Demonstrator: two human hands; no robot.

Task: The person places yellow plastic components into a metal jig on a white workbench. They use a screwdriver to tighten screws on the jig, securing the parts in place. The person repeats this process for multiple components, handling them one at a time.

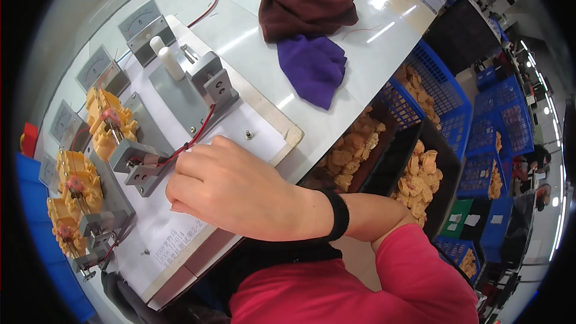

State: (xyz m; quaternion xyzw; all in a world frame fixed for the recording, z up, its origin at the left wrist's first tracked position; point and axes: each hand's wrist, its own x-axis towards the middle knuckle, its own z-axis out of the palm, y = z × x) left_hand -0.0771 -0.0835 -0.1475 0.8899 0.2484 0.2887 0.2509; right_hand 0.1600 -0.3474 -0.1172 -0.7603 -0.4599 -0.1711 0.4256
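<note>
My right hand reaches across white jig board on worktop, fingers curled toward grey clamp with red wire. Cannot tell if fingertips pinch anything; they are hidden. Yellow parts sit in fixtures at left. Better keep wire slack, press clamp straight. Left hand not visible.

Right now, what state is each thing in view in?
Right hand: fingers curled, resting on the white fixture board.
Left hand: not in view.
Yellow parts: seated in the grey clamps.
Maroon cloth: crumpled, overlapping the purple cloth.
Blue crates: holding tan parts.
</note>
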